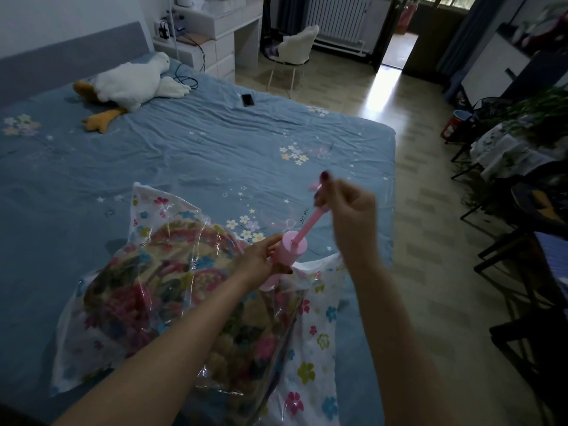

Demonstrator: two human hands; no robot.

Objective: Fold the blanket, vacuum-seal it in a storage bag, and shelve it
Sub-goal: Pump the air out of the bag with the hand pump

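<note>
A clear storage bag (310, 348) printed with small flowers lies on the near part of the bed (190, 142). Inside it sits the folded blanket (172, 290), patterned in pink, yellow and green. A pink hand pump (290, 250) stands upright on the bag's near right part. My left hand (261, 259) grips the pump's cylinder. My right hand (347, 204) is raised above it, closed on the pump's handle, and the pink plunger rod (309, 222) is drawn out. The handle itself is mostly hidden by my fingers and blurred.
A white plush goose (129, 84) lies near the headboard and a dark phone (247, 100) rests at the bed's far right side. Right of the bed is tiled floor (424, 210), then dark chairs (522, 272) and plants. A white chair (295, 47) and desk stand beyond.
</note>
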